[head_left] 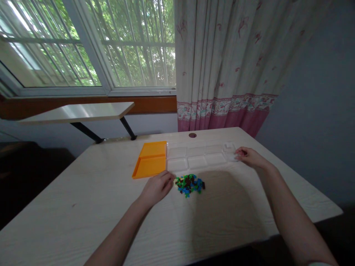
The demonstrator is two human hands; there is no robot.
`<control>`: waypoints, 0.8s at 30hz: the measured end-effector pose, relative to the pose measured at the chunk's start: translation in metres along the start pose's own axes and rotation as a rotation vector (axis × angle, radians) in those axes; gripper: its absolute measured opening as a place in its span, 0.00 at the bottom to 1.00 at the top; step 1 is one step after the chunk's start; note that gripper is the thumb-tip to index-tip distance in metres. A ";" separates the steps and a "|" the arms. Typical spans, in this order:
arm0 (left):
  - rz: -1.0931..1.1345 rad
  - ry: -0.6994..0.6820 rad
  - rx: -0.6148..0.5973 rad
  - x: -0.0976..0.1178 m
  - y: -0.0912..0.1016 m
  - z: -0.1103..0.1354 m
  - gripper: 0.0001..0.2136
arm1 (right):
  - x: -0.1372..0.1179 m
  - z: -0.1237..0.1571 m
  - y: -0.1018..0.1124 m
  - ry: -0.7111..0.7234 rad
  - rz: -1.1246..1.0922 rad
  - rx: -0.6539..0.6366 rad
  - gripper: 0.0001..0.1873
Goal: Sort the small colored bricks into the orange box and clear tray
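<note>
A small heap of green, blue, dark brown and yellow plastic pieces lies on the table. At the heap's left edge rests my left hand, its fingers curled together; whatever is between the fingertips is too small to make out. Behind the heap, clear shallow plastic trays stand in two rows. My right hand pinches at the right end of these rows, on the edge of a clear plastic tray. An orange two-part tray with raised rims sits left of the clear ones, just beyond my left hand.
The pale wooden table has a round cable hole near its back edge. A raised shelf on black legs stands at the back left. Behind are a barred window and a floral curtain.
</note>
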State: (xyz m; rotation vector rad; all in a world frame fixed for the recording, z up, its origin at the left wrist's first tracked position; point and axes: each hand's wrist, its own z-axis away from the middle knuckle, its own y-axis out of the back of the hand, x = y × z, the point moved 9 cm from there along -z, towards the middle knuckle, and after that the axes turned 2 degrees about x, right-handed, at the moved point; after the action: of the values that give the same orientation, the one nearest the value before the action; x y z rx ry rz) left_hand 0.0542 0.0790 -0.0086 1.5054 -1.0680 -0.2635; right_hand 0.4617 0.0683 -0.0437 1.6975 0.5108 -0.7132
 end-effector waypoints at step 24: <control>0.005 -0.013 -0.020 -0.001 -0.003 0.000 0.10 | 0.022 -0.005 -0.004 -0.038 -0.109 -0.030 0.32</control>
State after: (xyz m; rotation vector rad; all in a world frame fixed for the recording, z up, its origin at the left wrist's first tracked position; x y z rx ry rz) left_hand 0.0555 0.0794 -0.0117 1.4847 -1.0762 -0.2799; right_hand 0.4757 0.0731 -0.0605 1.6344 0.5879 -0.8115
